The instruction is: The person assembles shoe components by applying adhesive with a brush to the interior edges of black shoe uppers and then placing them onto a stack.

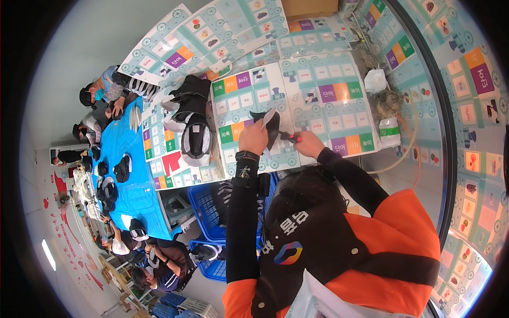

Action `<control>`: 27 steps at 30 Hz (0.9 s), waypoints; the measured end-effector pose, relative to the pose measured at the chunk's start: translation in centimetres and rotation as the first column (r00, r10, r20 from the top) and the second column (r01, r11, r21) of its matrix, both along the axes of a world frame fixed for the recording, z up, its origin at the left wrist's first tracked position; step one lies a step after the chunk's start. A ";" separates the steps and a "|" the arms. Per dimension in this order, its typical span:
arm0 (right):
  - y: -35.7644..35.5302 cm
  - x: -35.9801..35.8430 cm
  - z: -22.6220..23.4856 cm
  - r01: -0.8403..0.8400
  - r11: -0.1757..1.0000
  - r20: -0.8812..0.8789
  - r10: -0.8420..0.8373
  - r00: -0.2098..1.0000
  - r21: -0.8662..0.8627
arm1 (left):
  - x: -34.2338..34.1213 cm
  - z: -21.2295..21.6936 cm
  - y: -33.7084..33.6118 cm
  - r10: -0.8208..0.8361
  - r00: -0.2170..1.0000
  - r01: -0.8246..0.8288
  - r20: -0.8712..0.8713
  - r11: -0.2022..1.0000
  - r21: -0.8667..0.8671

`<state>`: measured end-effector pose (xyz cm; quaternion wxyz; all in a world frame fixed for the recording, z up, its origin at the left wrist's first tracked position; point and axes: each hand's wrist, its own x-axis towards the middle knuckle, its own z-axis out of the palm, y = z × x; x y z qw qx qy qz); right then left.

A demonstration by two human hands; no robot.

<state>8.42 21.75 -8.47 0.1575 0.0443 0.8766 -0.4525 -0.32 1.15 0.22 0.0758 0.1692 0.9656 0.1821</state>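
My left hand (253, 139) is closed, pinching a black piece with a white strip (270, 123), which looks like part of a shoe upper. It is held just above the patterned table covering (307, 74). On the right, my right hand (310, 144) closes around a small black-and-red hand tool (289, 137). The tool's tip points left and reaches the edge of the black piece; its exact kind cannot be made out. Left of my left hand lie several black-and-white shoe uppers (196, 139) in an overlapping row.
A red cut piece (172, 164) lies near the table's left front edge. Blue baskets (204, 209) with shoe parts stand below. Further left, several people work around a blue-covered table (139, 196) bearing shoes. A white plastic bag (375, 80) and a hose (412, 139) are right.
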 end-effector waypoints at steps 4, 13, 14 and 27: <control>-0.3 -0.4 0.8 0.085 0.996 -0.041 -0.086 0.995 -0.026 | 0.3 -0.6 -0.9 0.020 0.999 -0.018 -0.034 0.999 0.038; -0.6 -0.2 0.9 -0.036 0.999 -0.038 0.037 0.999 0.011 | 1.1 -0.1 -1.4 0.036 0.999 -0.034 -0.030 0.997 0.063; -0.7 -0.1 0.9 0.010 1.000 -0.041 -0.009 0.999 0.019 | 1.2 0.1 -1.4 0.037 0.999 -0.036 -0.014 0.998 0.057; -0.2 -0.2 2.1 0.046 0.999 -0.048 -0.045 0.998 0.017 | 1.5 0.4 -1.4 0.035 0.999 -0.034 -0.015 0.995 0.094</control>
